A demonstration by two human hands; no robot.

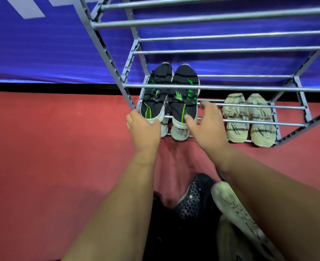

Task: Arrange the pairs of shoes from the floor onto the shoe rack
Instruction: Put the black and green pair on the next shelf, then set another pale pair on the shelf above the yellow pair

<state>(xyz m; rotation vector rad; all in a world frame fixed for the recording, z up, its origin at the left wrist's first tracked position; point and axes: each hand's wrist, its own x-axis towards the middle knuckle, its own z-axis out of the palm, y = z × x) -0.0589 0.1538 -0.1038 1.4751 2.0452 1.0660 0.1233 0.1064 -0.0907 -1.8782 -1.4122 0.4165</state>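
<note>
Red floor carries the shoe rack (287, 123); at its left corner, black-green sneakers (169, 98) point away, left hand (144, 127) gripping one heel, right hand (204, 125) open beside.

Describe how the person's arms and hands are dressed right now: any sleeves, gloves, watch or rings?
Both forearms are bare up to the frame edge, with no sleeve in view. The left hand and right hand wear no gloves. No watch, bracelet or ring shows on the wrists or visible fingers. No markings are visible either.
</note>
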